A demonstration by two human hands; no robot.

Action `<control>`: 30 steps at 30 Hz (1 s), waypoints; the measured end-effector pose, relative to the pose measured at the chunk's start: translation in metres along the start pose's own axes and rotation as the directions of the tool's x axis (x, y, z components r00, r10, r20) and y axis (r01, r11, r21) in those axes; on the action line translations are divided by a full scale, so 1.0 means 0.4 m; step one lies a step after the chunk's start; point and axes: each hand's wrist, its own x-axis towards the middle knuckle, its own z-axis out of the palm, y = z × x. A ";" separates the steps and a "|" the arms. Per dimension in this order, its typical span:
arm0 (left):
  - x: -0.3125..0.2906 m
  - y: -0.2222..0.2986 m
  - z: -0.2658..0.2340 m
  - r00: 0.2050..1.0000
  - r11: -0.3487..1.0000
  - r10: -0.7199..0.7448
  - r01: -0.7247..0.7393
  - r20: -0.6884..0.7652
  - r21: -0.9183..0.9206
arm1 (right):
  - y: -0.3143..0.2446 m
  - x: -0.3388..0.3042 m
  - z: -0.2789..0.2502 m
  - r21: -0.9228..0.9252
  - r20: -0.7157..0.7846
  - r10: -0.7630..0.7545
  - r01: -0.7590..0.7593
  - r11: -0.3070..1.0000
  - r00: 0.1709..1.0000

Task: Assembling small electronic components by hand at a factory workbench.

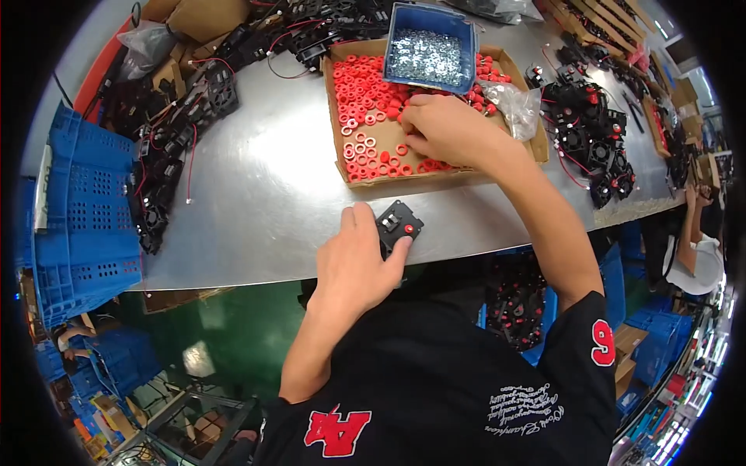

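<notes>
My left hand [353, 260] is closed around a small black plastic housing [400, 224] at the table's front edge, thumb and fingers on its sides. A red round piece and a light switch-like part show on the housing's top face. Farther off, my right hand [443, 128] reaches down into a shallow cardboard tray [381, 180], its fingers bent together among red parts. Whatever they pinch, if anything, is hidden. Many red rings [361, 81] fill the tray's left side. A blue bin [431, 84] of small shiny metal pieces rests on the tray's far part, just beyond my right hand.
A crumpled clear plastic bag [514, 109] lies in the tray's right side. Black fan assemblies with wires [594, 140] are heaped at the right, and more [159, 171] line the left. A blue perforated crate [89, 210] stands at the table's left edge. Another person's arm [690, 225] shows far right.
</notes>
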 end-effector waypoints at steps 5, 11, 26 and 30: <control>-0.003 0.004 -0.005 0.999 0.999 -0.024 0.025 0.031 -0.029 | -0.021 -0.039 -0.037 0.107 -0.031 0.050 -0.047 0.993 0.998; -0.003 -0.008 0.015 1.000 0.999 0.021 -0.022 0.011 0.030 | -0.205 -0.184 -0.021 0.541 -0.083 0.022 0.027 0.841 0.996; -0.011 -0.001 0.007 0.999 0.999 0.033 -0.034 -0.010 -0.024 | -0.224 -0.257 0.048 0.678 -0.028 0.315 -0.213 0.703 0.949; -0.025 -0.026 0.059 0.929 0.976 0.214 -0.212 -0.302 0.038 | -0.224 -0.255 0.050 0.713 0.016 0.394 -0.287 0.640 0.919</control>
